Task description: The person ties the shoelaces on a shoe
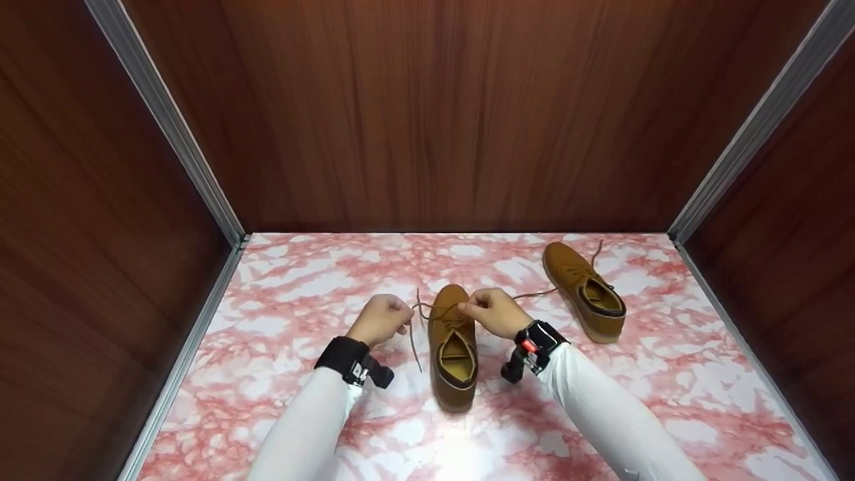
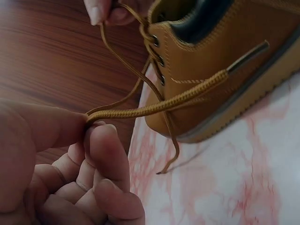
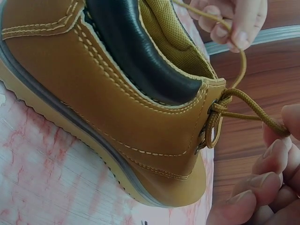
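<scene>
A tan leather shoe [image 1: 454, 399] stands upright on the tabletop with its toe pointing away, between both hands. To its left, my left hand [image 1: 382, 319] pinches a brown shoelace [image 2: 154, 108] between thumb and forefinger, and the lace's tipped end sticks out past the fingers. My right hand [image 1: 495, 312] is over the shoe's right front side, its thumb and forefinger pinching another part of the lace [image 3: 255, 107]. At the eyelets the laces cross and loop together, as the right wrist view shows. A dark padded collar [image 3: 150, 61] rings the shoe's opening.
A second tan shoe [image 1: 601, 324] sits at the back right, its laces trailing out to both sides. Beneath lies a red-and-white marbled tabletop [image 1: 280, 401]. Brown wood-grain panels [image 1: 427, 120] with grey metal edging enclose the back and sides.
</scene>
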A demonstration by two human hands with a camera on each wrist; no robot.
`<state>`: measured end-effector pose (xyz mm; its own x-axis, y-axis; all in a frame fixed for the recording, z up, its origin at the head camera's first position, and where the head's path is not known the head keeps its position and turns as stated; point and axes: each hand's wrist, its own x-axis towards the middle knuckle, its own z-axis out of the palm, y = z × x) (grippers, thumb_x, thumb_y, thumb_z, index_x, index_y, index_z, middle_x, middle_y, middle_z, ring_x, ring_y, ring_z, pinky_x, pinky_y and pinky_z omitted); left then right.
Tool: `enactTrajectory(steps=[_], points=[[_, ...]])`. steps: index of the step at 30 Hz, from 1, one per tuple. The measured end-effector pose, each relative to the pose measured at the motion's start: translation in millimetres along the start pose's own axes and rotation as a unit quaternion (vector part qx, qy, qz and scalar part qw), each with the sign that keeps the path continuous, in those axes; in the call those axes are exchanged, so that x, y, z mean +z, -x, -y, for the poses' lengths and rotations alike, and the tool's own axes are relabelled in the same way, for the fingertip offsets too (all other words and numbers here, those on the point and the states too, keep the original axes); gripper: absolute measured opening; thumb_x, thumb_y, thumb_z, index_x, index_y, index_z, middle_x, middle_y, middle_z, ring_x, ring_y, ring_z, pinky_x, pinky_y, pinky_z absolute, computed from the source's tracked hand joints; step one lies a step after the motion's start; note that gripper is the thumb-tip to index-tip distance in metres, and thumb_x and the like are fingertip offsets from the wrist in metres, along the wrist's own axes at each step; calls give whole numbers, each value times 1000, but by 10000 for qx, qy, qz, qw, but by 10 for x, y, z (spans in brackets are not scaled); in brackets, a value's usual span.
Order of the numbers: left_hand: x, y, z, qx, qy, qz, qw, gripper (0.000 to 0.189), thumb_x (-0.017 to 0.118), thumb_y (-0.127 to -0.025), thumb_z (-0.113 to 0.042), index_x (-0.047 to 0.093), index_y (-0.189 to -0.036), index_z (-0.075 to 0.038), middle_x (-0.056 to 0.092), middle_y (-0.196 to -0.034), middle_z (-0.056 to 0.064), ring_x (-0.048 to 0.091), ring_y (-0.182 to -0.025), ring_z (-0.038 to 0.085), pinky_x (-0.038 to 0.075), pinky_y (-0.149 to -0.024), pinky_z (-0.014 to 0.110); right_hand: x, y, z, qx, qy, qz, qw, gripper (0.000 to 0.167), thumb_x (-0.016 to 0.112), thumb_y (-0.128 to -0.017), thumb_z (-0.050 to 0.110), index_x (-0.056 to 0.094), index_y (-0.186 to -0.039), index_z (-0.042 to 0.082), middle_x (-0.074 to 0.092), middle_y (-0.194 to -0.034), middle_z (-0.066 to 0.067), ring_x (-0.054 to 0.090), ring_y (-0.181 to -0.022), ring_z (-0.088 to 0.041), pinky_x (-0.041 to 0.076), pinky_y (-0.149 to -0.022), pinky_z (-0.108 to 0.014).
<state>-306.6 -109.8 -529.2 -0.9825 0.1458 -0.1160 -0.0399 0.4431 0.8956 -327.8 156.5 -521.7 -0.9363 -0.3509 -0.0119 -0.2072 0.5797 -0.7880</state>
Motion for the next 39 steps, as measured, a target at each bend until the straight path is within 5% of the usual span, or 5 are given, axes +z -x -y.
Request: enactTrajectory(steps=[6,13,20,32,39], points=[[43,9,-57,-106,863,75,9962,16,64,-96,-16,70,-95,-1,67,-77,-1,63,-64,9,44,-54,20,-17,-1,-10,-85,-32,21,10000,29,68,-100,27,64,-76,12,46,-64,11,45,-63,-7,38,-58,-23],[137,30,-111,-270,1868,66,9820,15,66,-98,-15,66,-95,-1,68,-80,2,59,-63,9,44,-53,19,-44,9,9,-143,17,11,9999,28,67,-100,27,67,-79,8,47,-64,11,45,-62,-7,37,-57,-23],[254,50,-89,-189,1843,-17,9827,20,72,-97,-19,69,-97,1,75,-87,12,58,-61,8,44,-52,18,-76,3,3,-69,128,35,9999,32,67,-101,27,70,-84,-1,45,-65,10,44,-63,-7,37,-59,-23],[427,126,-52,-237,2183,-57,9756,11,67,-98,-13,68,-95,-2,76,-89,12,58,-61,10,43,-51,17,-99,15,-10,-69,189,57,9998,33,66,-101,27,71,-85,-1,47,-66,9,45,-66,-9,39,-61,-24],[560,152,-39,-212,2031,-291,9785,12,67,-97,-13,69,-95,-2,78,-86,10,58,-56,9,43,-50,18,-104,16,-4,-171,105,72,9998,30,68,-101,25,64,-73,13,46,-66,10,44,-65,-9,37,-61,-23]])
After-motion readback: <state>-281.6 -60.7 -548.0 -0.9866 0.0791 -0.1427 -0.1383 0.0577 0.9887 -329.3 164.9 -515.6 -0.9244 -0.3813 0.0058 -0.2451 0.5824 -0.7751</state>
